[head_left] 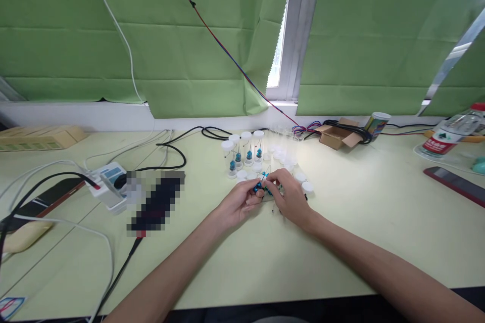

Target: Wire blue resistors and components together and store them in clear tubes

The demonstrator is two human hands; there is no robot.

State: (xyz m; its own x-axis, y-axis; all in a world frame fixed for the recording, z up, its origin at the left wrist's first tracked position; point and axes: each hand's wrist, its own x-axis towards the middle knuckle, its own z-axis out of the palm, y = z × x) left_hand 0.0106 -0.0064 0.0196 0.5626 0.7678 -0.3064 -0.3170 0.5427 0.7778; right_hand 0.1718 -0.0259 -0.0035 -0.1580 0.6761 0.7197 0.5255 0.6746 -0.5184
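Note:
My left hand [240, 202] and my right hand [290, 196] meet over the pale green table [341, 242], both pinching a small cluster of blue components with thin wire leads [262, 185]. Just behind them stand several capped clear vials [242, 153], each with a blue component inside. Empty clear vials [282, 148] and loose white caps [305, 184] lie around my right hand.
A white power strip [108, 184] with black and white cables sits at the left, beside a blurred dark item [157, 201]. At the back right are a small cardboard box [337, 136], a can [377, 123], a water bottle [452, 136] and a dark phone [454, 184].

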